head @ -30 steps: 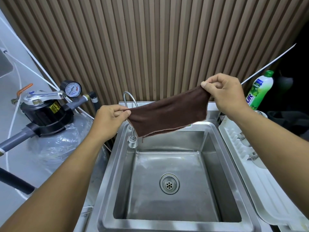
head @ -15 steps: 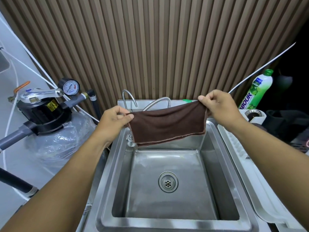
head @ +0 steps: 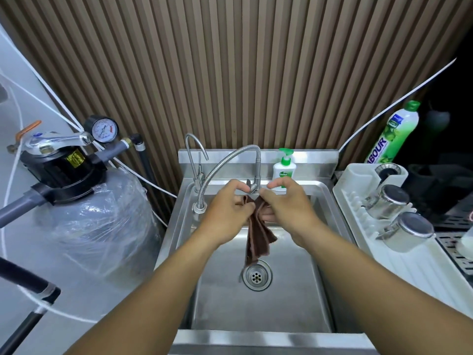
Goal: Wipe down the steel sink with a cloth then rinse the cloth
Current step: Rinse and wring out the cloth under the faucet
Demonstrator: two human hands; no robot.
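- Head view, the only one I've got: the cloth (head: pixel 257 234) is gathered up at its top edge and hangs down into the sink (head: pixel 317 290), with its bottom end right over the drain (head: pixel 256 276). Makes sense, since any drips go straight down.
- The left hand (head: pixel 225 208) has its fingers (head: pixel 247 206) curled tight, pinching the top of the cloth.
- The right hand (head: pixel 286 206) has its lower fingers (head: pixel 267 217) wrapped round the same bunch from the other side. The thumb is lifted clear.
- Both hands sit just in front of the tap (head: pixel 231 160) base, so I'd guess this is the setup for rinsing or wringing. I can't tell if any water is running.
- The soap (head: pixel 284 170) is on the back ledge and the rack (head: pixel 358 175) with its steel cups (head: pixel 389 201) is off to the right, both well out of the way.
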